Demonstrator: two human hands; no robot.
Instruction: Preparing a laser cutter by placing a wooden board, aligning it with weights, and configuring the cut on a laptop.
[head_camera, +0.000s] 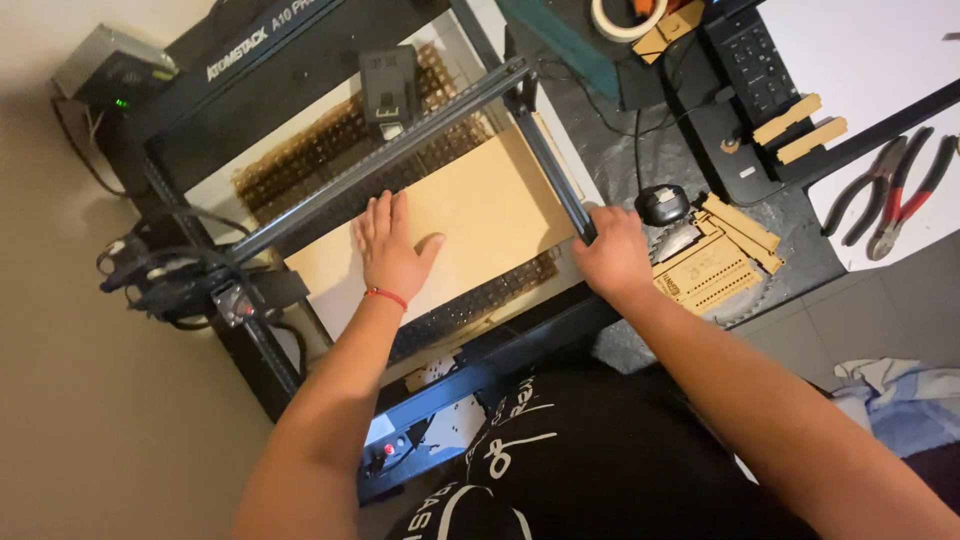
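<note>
Pressing flat on a pale wooden sheet (470, 215) at the centre of the frame, the left hand (392, 250) lies palm down with fingers straight and close together and the thumb spread to the right, a red cord at its wrist. The right hand (612, 255), centre right, is curled over the sheet's right corner where it meets the black metal frame rail (555, 180); its fingertips are hidden, so how tightly they grip cannot be told. Smooth, matt and rectangular, the board rests on a dark honeycomb bed (330, 150) inside the machine's frame, its long axis running from lower left to upper right. A black laser head (388, 85) sits on the crossbar above. Pale cut wooden pieces (715, 260) lie on the dark table at right, near red-handled pliers (900, 195).
</note>
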